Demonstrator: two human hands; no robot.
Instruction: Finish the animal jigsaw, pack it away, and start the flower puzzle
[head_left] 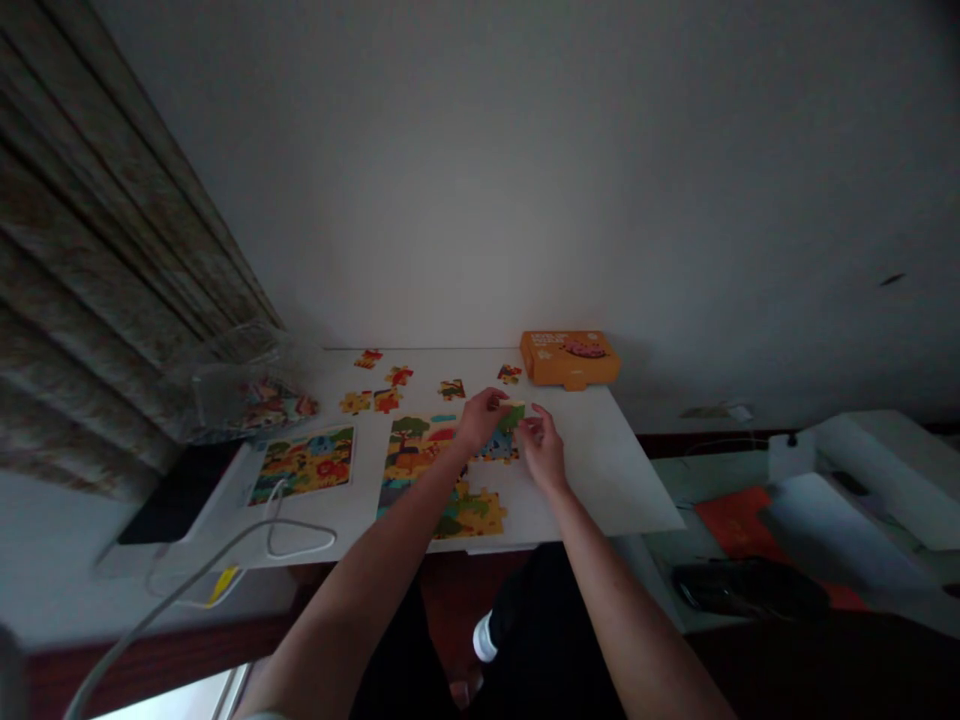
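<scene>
At the far left, a patterned curtain [112, 250] is seen hanging beside the table [600, 480]. A clear plastic container [217, 395] with colourful contents is set at the table's left end, and a dark flat object [180, 495] is placed nearer the front. Next, a picture sheet [304, 463] showing a lion and other animals is laid flat, its lower edge crossed by a pale cable [300, 553]. Farther back, loose puzzle pieces [387, 400] are scattered. A partly assembled puzzle [409, 450] is laid at the front middle of the table, partly covered by the left forearm; its notched lower right edge is left exposed.

Above the puzzle's right part, a green piece [513, 412] is held raised between the two hands. The fingers of the left hand [480, 418] are curled and nearly closed on its left side; its right side is pinched by the bent fingers of the right hand [544, 447]. Behind them, an orange box [571, 358] is stood at the table's back right. At the far right, a red item [739, 515], a black case [742, 588] and a white box [847, 530] are rested on a lower surface [690, 480].
</scene>
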